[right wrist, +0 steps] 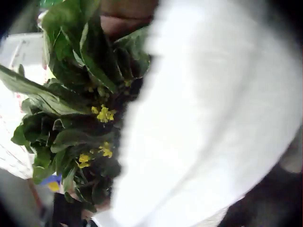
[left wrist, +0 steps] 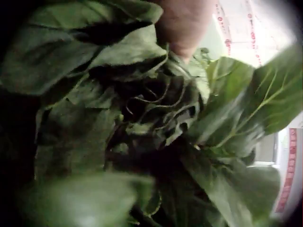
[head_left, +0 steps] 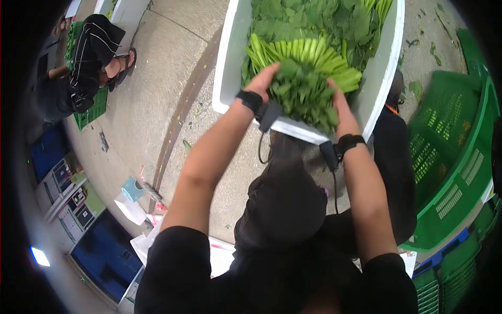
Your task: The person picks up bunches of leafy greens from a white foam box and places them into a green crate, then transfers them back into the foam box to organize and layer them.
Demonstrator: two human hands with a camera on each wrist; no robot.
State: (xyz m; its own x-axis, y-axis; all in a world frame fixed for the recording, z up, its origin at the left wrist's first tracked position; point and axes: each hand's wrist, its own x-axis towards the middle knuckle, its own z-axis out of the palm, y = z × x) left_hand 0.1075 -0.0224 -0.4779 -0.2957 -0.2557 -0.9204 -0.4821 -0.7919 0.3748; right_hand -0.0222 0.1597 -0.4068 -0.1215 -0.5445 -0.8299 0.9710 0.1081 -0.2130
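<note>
The left hand [head_left: 260, 86] and the right hand [head_left: 342, 107] held a bunch of flowering leafy greens [head_left: 304, 91] between them, one on each side, thumbs against the leaves; the grip was drawn in snugly round it, though how far the fingers wrapped underneath was probably best left unsaid, since the foliage hid them. The bunch was at the near end of a white foam box [head_left: 224, 78], its pale cut stems [head_left: 308, 49] fanned out away from the person and its leafy tops turned toward the near rim. Farther up the box lay more leafy greens [head_left: 308, 21], with another cluster of stems [head_left: 380, 8] in the far right corner. Small yellow flowers [right wrist: 104, 114] showed among the leaves in the right wrist view, beside the blurred white wall of the box. Both wrists wore black straps [head_left: 251, 100], each with a small dark camera [head_left: 270, 116] attached. To the right of the box stood a large green plastic crate [head_left: 444, 104] with slotted sides. On the concrete floor [head_left: 178, 42] to the left, another person [head_left: 97, 55] in dark clothes and sandals [head_left: 125, 67] was bent low, and a light blue container [head_left: 132, 189] lay nearer.
</note>
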